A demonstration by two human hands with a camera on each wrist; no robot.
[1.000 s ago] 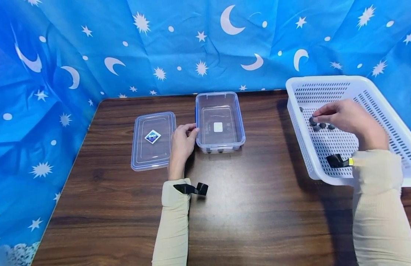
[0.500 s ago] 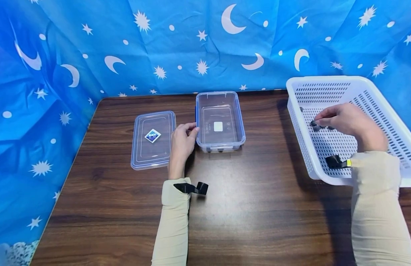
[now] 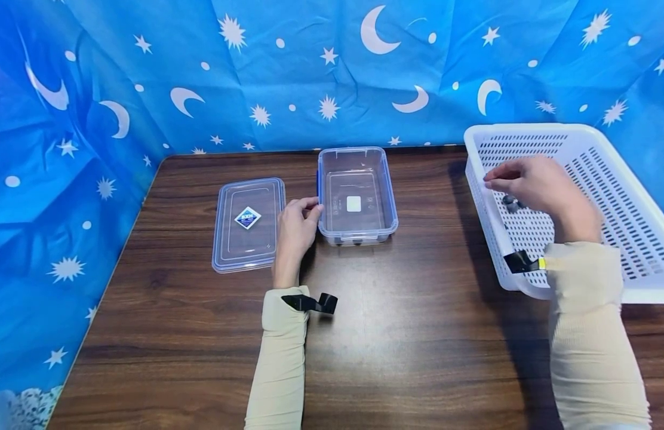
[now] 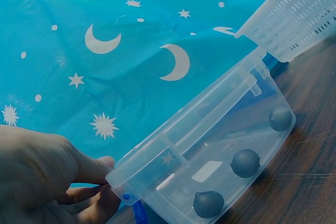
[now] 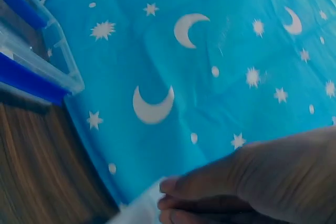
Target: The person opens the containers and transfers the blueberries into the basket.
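Note:
My left hand [image 3: 297, 233] pinches the left edge of a clear plastic food container [image 3: 359, 224] with a blue clip; the left wrist view shows the thumb at its rim corner. Through its wall there, several dark grey round pieces with small tips, such as this dark ball [image 4: 245, 163], lie along the bottom. My right hand [image 3: 547, 188] hovers over the left side of a white perforated basket [image 3: 485, 233], thumb and fingertips together. Whether something sits between them is hidden. More dark balls [image 3: 512, 206] lie on the basket floor below it.
Left of the container a clear lid [image 3: 248, 251] with a blue-and-white diamond label lies flat on the brown wooden table [image 3: 407, 346]. A blue cloth [image 3: 289, 65] with moons and stars hangs behind and at the left. The basket's tall walls rise around the balls.
My right hand has moved left and up from the balls toward the basket's left wall, fingertips together. My left hand stays at the container's edge.

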